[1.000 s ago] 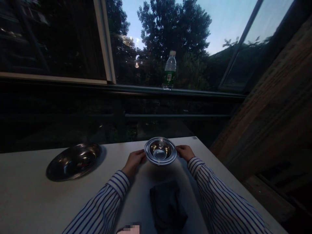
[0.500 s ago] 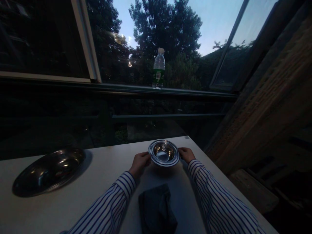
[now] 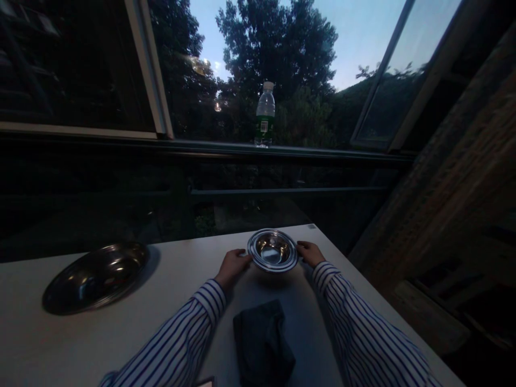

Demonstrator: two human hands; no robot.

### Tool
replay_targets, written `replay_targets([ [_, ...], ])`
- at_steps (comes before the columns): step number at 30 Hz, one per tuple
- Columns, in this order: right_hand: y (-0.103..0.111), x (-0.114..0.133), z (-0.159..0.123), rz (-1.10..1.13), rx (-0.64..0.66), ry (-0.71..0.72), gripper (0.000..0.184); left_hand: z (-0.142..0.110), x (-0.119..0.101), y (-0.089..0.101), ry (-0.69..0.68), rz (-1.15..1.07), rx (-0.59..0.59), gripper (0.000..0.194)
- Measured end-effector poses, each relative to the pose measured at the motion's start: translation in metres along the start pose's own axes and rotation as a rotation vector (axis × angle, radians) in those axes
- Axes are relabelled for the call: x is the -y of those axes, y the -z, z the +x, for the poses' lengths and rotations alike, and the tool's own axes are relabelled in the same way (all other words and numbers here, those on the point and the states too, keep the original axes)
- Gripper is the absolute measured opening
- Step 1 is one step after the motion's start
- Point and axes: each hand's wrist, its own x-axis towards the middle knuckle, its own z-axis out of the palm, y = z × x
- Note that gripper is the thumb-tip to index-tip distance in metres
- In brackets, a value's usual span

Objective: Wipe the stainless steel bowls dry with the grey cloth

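Note:
A small shiny steel bowl (image 3: 273, 251) is held over the far part of the white table (image 3: 169, 279). My left hand (image 3: 231, 266) grips its left rim and my right hand (image 3: 309, 252) grips its right rim, fingers curled on the edge. Both arms wear striped sleeves. A folded dark cloth (image 3: 262, 344) lies on the table just below the bowl, between my forearms.
A larger steel basin (image 3: 97, 275) rests on the table at the left. A plastic water bottle (image 3: 265, 114) with a green label stands on the window ledge behind. A dark railing runs below the ledge, and a brick wall (image 3: 463, 177) rises at the right.
The view swung left and then back a little. My hands stay on the small bowl's rim, and the bowl keeps its place above the table.

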Motion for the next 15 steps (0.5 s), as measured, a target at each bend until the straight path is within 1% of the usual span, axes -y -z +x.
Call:
replay_targets([
  [2,0.006,0.002,-0.011,-0.033,-0.049,0.045,0.029,-0.01,0.0,0.01,-0.02,0.007,-0.031,0.032],
  [4,0.011,0.004,-0.032,-0.057,-0.077,0.116,0.027,-0.023,0.002,0.025,-0.046,0.012,-0.058,0.032],
  [6,0.013,0.008,-0.062,-0.067,-0.044,0.214,0.022,-0.04,0.007,0.042,-0.069,0.021,-0.083,0.033],
  [8,0.012,0.012,-0.099,-0.073,0.017,0.326,0.022,-0.058,0.015,0.058,-0.077,0.039,-0.098,0.032],
  [11,0.002,0.017,-0.158,-0.09,0.104,0.462,0.023,-0.087,0.027,0.079,-0.079,0.066,-0.111,0.029],
  [12,-0.004,0.017,-0.176,-0.126,0.154,0.543,0.024,-0.098,0.031,0.085,-0.081,0.075,-0.112,0.03],
  [13,-0.011,0.017,-0.193,-0.147,0.189,0.59,0.024,-0.109,0.036,0.089,-0.081,0.084,-0.116,0.031],
  [15,-0.028,0.016,-0.221,-0.169,0.252,0.621,0.025,-0.131,0.045,0.096,-0.068,0.102,-0.121,0.036],
])
